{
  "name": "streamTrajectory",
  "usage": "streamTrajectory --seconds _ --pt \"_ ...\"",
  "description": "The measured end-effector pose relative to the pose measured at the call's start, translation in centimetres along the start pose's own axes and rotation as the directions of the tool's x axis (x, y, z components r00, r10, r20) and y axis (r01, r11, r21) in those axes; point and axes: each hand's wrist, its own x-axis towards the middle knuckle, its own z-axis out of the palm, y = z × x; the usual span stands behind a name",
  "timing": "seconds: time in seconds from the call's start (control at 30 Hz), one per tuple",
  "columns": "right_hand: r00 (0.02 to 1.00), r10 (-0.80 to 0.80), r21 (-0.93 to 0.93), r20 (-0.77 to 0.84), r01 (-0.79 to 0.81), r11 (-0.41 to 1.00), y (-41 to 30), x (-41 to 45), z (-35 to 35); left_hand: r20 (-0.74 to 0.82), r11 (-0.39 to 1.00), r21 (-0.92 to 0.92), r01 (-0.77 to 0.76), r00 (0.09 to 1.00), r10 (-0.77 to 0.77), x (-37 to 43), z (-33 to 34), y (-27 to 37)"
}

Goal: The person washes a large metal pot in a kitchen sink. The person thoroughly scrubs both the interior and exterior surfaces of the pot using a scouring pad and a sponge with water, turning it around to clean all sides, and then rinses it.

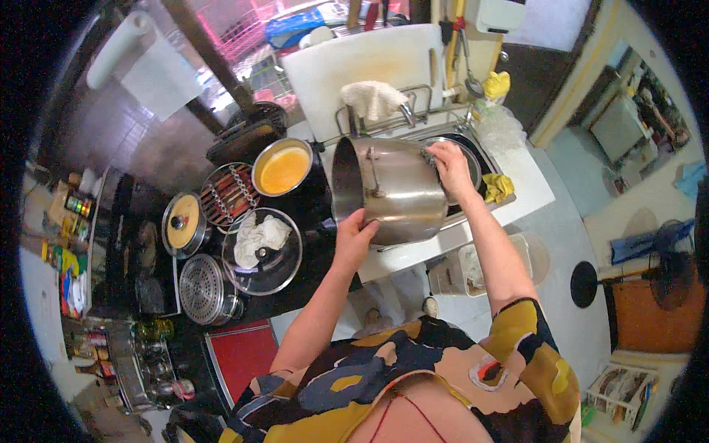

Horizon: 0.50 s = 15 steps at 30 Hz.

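Note:
A large stainless steel stockpot lies on its side over the counter and sink edge, its dark mouth facing left. My left hand grips the pot's rim at the lower left, thumb on the outside. Against the pot's base end, my right hand presses a grey metal scouring pad. Behind the pot is the tap, with a white cloth hanging beside it. The sink is partly hidden by the pot and holds a round metal vessel. A yellow cloth rests at the sink's right edge.
A pan of orange liquid, a glass lid with a white cloth, a round rack, a lidded pan and a perforated steamer stand at left. A white cutting board leans behind the sink. Below the counter is a plastic bin.

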Motion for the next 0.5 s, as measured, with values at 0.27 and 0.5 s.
streamTrajectory --seconds 0.27,0.5 --pt "0.767 0.64 -0.039 -0.059 -0.642 0.766 14.5 -7.2 1.5 -0.09 0.995 0.037 0.095 0.992 -0.092 -1.1 0.4 0.4" --pt "0.797 0.57 -0.387 0.2 -0.47 0.793 20.4 -9.7 8.8 -0.19 0.947 0.162 0.277 0.95 -0.246 -1.8 0.9 2.5"
